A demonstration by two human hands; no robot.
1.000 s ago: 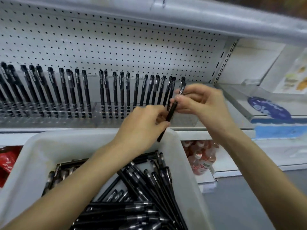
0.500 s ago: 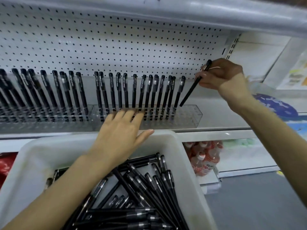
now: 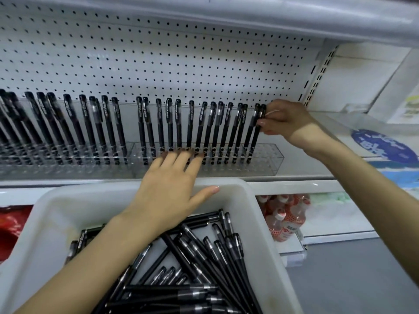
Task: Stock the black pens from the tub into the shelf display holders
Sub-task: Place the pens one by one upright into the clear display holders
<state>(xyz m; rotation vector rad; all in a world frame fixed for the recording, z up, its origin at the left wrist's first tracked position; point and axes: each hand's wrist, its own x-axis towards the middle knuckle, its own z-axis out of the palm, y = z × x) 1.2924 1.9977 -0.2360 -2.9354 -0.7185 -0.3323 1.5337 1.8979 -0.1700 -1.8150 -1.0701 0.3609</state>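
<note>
A white tub (image 3: 260,223) in front of me holds several loose black pens (image 3: 204,264). On the shelf stand clear display holders (image 3: 267,159) with several black pens upright in a row (image 3: 158,128). My right hand (image 3: 283,121) pinches the top of a black pen (image 3: 257,132) that stands in the rightmost filled slot of the right holder. My left hand (image 3: 172,189) lies flat with straight fingers, its fingertips touching the front of the right holder above the tub's far rim.
A white pegboard (image 3: 158,53) backs the shelf, under an upper shelf edge (image 3: 272,17). Bottles (image 3: 285,214) sit on a lower shelf to the right. A red package (image 3: 11,230) shows at lower left. Grey floor (image 3: 351,279) lies at right.
My right hand brought the pen down from a raised, tilted position into the holder's slot. My left hand moved forward until its fingertips touched the holder.
</note>
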